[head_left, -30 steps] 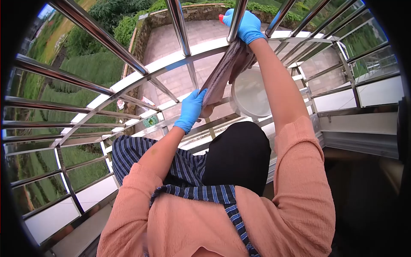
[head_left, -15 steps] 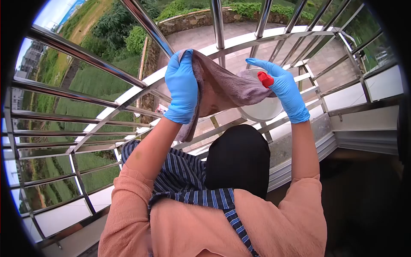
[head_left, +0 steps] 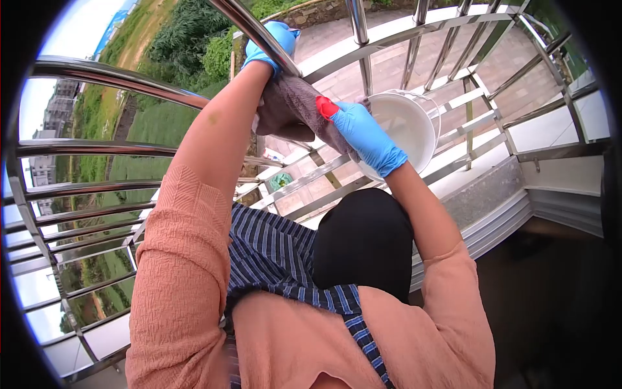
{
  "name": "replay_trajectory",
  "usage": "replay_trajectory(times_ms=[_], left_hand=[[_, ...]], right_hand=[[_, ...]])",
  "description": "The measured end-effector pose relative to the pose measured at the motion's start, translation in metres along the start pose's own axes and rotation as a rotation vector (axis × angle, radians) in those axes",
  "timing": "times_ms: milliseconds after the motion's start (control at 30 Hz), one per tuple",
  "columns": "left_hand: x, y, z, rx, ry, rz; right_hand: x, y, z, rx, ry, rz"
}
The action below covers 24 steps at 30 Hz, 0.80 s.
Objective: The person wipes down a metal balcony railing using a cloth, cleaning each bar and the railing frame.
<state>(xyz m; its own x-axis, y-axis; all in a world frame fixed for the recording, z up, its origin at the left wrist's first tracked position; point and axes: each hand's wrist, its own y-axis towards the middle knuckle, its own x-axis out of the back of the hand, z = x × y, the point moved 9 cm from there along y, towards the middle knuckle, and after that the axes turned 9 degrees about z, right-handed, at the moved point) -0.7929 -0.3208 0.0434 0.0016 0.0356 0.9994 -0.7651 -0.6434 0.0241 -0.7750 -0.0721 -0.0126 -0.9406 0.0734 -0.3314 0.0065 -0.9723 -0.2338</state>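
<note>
Bucket [head_left: 405, 126] sits on the ledge [head_left: 483, 188] inside the railing [head_left: 363, 45]. Left of bucket: right hand [head_left: 366, 136], touching the cloth [head_left: 288, 107]. Further left and above: left hand [head_left: 272, 39] at a railing bar, cloth just below it.

Home balcony: steel railing [head_left: 129, 81], paved terrace [head_left: 414, 58], fields below.

No writing, label, brand, number or sign can be read anywhere in the view.
</note>
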Motion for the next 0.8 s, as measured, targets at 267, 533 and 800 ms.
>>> replay_trajectory(times_ms=[267,533,800], left_hand=[[-0.033,0.019,-0.001,0.013,0.359,0.279],[-0.035,-0.01,-0.007,-0.151,0.061,0.418],[0.016,-0.046,-0.008,-0.125,-0.187,0.115]], right_hand=[[-0.008,0.074,0.004,0.158,0.136,0.176],[-0.006,0.033,-0.028,0.136,0.136,0.232],[0.009,-0.008,-0.081,0.297,-0.24,-0.054]])
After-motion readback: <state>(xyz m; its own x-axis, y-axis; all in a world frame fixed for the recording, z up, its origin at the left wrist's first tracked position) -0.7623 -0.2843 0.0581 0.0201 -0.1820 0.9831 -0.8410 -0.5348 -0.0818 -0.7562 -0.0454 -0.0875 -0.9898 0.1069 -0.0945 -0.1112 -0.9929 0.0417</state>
